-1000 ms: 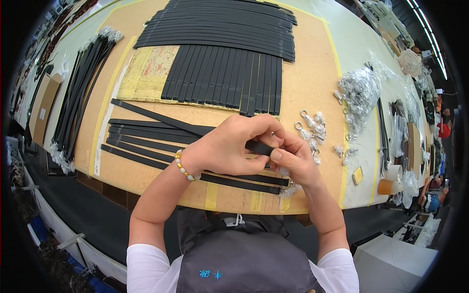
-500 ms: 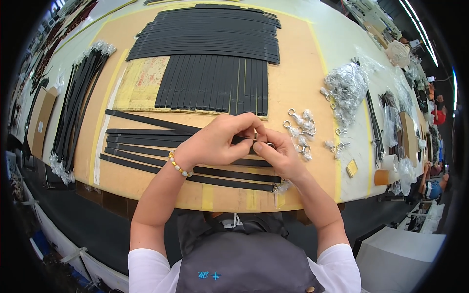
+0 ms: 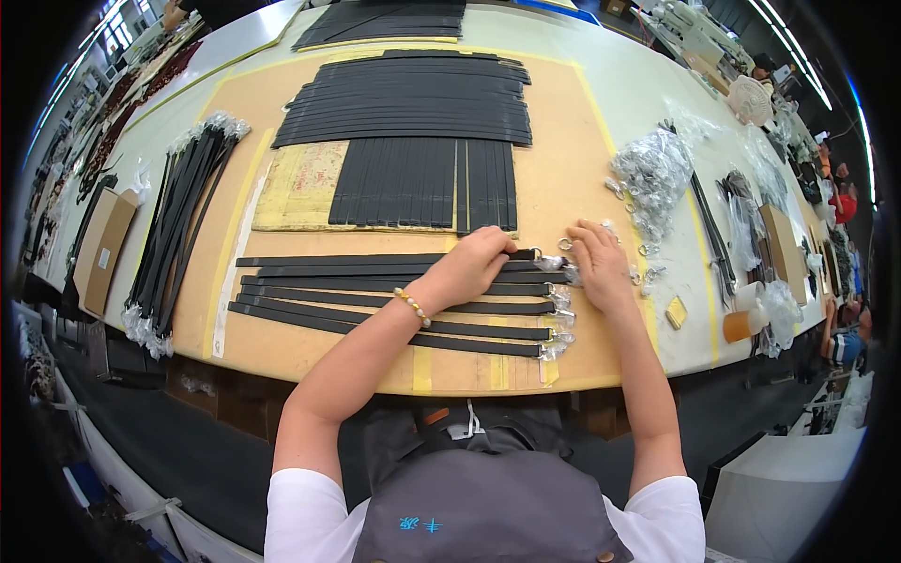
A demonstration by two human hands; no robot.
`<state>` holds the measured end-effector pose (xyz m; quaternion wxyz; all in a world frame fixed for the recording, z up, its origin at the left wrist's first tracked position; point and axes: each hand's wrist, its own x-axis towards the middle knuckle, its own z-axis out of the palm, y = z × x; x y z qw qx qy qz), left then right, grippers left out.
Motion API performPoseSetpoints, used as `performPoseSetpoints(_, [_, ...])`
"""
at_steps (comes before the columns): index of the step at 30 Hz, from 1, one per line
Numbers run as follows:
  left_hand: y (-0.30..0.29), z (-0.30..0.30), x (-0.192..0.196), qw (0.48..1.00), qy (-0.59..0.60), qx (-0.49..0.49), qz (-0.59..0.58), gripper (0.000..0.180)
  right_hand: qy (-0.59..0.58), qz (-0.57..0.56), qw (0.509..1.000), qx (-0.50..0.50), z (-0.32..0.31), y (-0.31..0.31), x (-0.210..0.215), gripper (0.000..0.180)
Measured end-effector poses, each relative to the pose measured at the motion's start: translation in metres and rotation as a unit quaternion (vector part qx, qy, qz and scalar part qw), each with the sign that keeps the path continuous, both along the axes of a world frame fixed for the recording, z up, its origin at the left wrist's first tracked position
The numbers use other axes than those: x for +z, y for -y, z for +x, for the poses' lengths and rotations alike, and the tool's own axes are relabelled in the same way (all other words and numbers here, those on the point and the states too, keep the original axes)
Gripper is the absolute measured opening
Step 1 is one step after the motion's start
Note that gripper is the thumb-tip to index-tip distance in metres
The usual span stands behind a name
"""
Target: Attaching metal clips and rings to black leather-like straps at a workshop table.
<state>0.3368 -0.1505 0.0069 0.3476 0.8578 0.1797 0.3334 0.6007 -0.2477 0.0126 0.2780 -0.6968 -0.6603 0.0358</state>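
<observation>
My left hand point(image 3: 471, 269) has its fingers closed on the end of a black strap point(image 3: 347, 261), the farthest in a row of several laid side by side before me. A metal clasp point(image 3: 546, 263) in clear wrap is at that strap's right end. The nearer straps point(image 3: 432, 328) also end in wrapped clasps point(image 3: 561, 319). My right hand point(image 3: 603, 269) hovers at the loose clasps to the right, fingers stretched out and slightly curved. Beside its fingertips lies a metal ring point(image 3: 565, 244); the hand covers most of that small group.
Beyond the row, black straps lie packed on a yellow board point(image 3: 291, 188). A heap of wrapped clasps point(image 3: 652, 178) lies to the right, near a yellow block point(image 3: 676, 312) and an orange tape roll point(image 3: 741, 326). Bundled straps point(image 3: 183, 216) and a cardboard box point(image 3: 101, 251) stand left.
My hands, earlier together over a strap end, have moved apart. The left now rests on the strap, laid down in the row; the right has gone right to the loose clasps.
</observation>
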Motion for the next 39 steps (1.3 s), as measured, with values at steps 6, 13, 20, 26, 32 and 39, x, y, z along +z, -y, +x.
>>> performPoseSetpoints(6, [0.016, -0.004, 0.007, 0.996, -0.068, 0.007, 0.052, 0.018, 0.06, 0.079, 0.993, -0.057, 0.004, 0.007, 0.013, 0.028])
performPoseSetpoints(13, [0.024, -0.095, 0.033, 0.969, -0.185, 0.094, 0.134, 0.027, -0.174, -0.076, 0.981, -0.041, -0.033, 0.034, 0.044, 0.025])
performPoseSetpoints(20, [0.035, -0.167, 0.025, 0.952, -0.22, 0.171, 0.125, 0.034, -0.118, -0.036, 0.991, 0.047, -0.037, 0.043, 0.027, 0.039])
performPoseSetpoints(26, [0.039, -0.171, 0.027, 0.95, -0.244, 0.173, 0.092, 0.035, -0.014, -0.033, 0.999, 0.006, -0.017, 0.052, 0.032, 0.04])
performPoseSetpoints(32, [0.035, -0.166, 0.026, 0.947, -0.273, 0.142, 0.087, 0.042, -0.196, -0.131, 0.972, 0.017, -0.032, 0.046, 0.039, 0.039])
performPoseSetpoints(39, [0.041, -0.176, 0.027, 0.934, -0.301, 0.151, 0.118, 0.049, -0.057, 0.044, 0.994, 0.086, -0.067, 0.025, 0.068, 0.04])
